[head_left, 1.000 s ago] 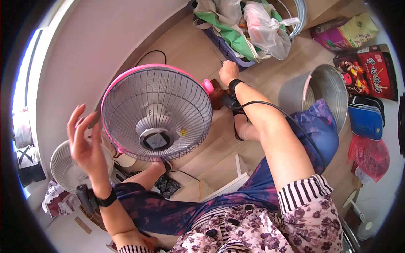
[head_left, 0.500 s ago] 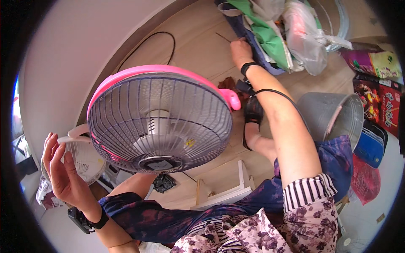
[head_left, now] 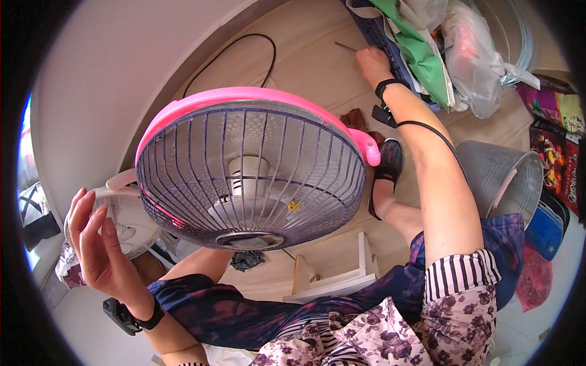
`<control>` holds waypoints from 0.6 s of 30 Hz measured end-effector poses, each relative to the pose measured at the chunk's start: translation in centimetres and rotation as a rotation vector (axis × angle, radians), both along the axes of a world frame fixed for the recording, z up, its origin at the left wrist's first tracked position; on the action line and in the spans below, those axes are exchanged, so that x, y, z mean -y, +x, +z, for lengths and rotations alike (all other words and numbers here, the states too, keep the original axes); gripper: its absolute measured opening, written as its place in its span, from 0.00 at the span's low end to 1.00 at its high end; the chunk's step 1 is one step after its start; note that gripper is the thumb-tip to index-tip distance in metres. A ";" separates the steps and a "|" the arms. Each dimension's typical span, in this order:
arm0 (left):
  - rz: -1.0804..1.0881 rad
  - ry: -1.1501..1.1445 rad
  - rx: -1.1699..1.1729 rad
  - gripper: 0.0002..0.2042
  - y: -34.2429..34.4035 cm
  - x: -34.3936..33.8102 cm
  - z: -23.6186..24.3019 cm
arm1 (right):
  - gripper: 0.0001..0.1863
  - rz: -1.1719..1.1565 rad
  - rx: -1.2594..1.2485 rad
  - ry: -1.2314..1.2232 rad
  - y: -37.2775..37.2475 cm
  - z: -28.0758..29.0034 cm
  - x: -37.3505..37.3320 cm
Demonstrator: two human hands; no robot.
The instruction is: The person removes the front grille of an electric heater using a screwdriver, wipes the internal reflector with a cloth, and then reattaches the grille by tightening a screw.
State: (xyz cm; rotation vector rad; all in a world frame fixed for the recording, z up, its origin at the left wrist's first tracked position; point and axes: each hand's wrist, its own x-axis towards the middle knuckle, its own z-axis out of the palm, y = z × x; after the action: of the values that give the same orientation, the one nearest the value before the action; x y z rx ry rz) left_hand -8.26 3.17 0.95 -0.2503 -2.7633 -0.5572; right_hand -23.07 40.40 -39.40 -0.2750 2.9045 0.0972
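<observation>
A pink-rimmed electric heater (head_left: 250,174) with a round wire guard and a silver dish stands in front of me, tilted upward. My left hand (head_left: 101,244) is raised at its left side, fingers spread and empty. Beyond the heater on the right, my right hand (head_left: 373,64) is closed around a thin metal rod (head_left: 346,46), whose shaft sticks out leftward over the floor. The rest of the rod is hidden in my fist. That hand is beside a dark blue bag (head_left: 378,30) with green cloth (head_left: 421,58) in it.
Past the left hand stands a white fan (head_left: 131,226). A black cable (head_left: 274,55) loops along the wall. On the right are a grey bucket (head_left: 497,174), a blue plastic item (head_left: 545,230), a red bag (head_left: 534,280) and colourful packages (head_left: 555,161). A low white stool (head_left: 339,277) sits between my legs.
The whole view has shifted, so most things now appear farther right. My right hand still grips the rod near the bag, and my left hand stays raised and spread.
</observation>
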 end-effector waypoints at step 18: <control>-0.532 -0.266 0.249 0.25 3.2 -3.9 -0.9 | 0.12 -0.485 -0.056 -0.288 3.9 6.0 1.3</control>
State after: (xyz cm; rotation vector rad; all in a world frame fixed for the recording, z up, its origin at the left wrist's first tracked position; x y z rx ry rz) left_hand -5.06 7.02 0.07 -1.0641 -3.0052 -0.3516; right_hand -19.19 39.05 -33.41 0.3952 2.9404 -0.3990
